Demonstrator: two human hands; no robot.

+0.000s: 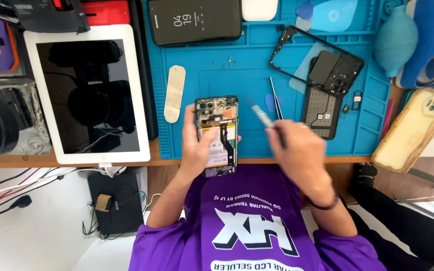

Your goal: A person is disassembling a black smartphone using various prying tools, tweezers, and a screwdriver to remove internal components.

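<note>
Opened phone [217, 135], back off, being gripped by left hand [195, 145]; right hand [300, 153] is pinching a blurred tool [262, 116] beside it. Mid-disassembly w/ internals exposed; next move probably needs steady tip placement.

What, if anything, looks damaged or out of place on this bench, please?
The phone in the left hand has its back off, with battery and circuitry bare. Its dark frame and back cover lie loose on the blue mat. The right hand holds a blurred tool. Nothing looks spilled or broken.
</note>
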